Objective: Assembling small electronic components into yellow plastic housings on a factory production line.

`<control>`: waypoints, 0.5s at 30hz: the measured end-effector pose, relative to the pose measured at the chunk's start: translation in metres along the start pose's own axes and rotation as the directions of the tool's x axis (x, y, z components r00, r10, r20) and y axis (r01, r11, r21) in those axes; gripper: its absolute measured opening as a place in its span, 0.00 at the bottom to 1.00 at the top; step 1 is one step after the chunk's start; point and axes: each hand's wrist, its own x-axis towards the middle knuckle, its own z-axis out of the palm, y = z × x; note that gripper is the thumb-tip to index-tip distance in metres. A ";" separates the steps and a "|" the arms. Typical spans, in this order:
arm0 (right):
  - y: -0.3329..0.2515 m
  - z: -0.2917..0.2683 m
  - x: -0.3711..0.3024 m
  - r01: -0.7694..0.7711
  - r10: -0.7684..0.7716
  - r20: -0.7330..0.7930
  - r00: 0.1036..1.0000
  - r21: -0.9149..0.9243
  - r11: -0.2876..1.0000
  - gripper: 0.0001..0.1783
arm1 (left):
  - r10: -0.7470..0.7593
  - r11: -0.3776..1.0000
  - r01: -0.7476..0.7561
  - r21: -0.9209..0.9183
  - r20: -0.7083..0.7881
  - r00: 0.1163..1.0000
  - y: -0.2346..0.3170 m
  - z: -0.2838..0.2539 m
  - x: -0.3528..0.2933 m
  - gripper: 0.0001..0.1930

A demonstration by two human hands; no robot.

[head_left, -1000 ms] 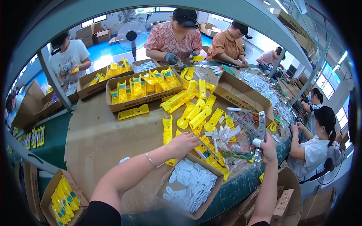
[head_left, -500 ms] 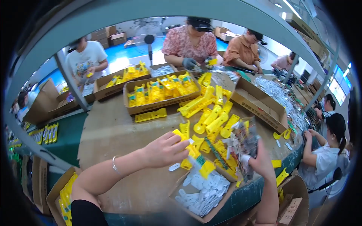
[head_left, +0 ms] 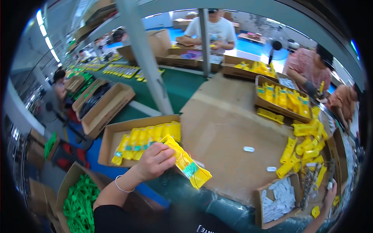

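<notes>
My left hand [head_left: 156,161] is closed on one end of a yellow plastic housing [head_left: 185,165]. A green circuit board and thin wires show inside the housing, which is tilted over the near table edge. Just beyond that hand stands a cardboard box [head_left: 108,134] with a row of similar yellow housings [head_left: 145,136]. Far to the right, my right hand [head_left: 329,196] is beside a tangle of thin strips and wires [head_left: 309,188]. Something white is at its fingertips; whether it grips anything is unclear. A carton of flat white pieces [head_left: 280,198] lies left of it.
Yellow empty shells [head_left: 305,145] are heaped at the right. A carton of filled housings [head_left: 283,97] stands at the back. A grey post [head_left: 145,58] rises beyond the left-hand box. Green parts [head_left: 81,202] fill a box at lower left. Co-workers sit across the table.
The view has swung left. My left hand has carried the yellow housing from above the white-piece carton to the left-hand box. My right hand stays by the strips and wires.
</notes>
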 end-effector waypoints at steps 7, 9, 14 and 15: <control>-0.032 0.055 -0.022 0.165 -0.085 0.190 0.978 -0.459 0.873 0.20 | -0.046 0.999 0.046 -0.015 0.013 0.999 0.005 -0.012 -0.032 0.08; -0.060 0.070 -0.042 0.249 -0.385 0.080 0.920 -0.877 0.412 0.21 | 0.003 0.997 -0.004 -0.073 -0.016 1.000 0.008 -0.006 -0.017 0.08; -0.163 0.141 -0.134 0.497 -0.395 0.360 0.845 -0.256 0.830 0.29 | 0.160 0.982 -0.169 -0.081 -0.113 0.981 0.039 0.024 0.048 0.07; -0.198 0.154 -0.151 0.472 -0.362 0.568 0.740 -0.054 0.880 0.38 | 0.211 0.972 -0.223 -0.074 -0.134 0.968 0.046 0.034 0.062 0.08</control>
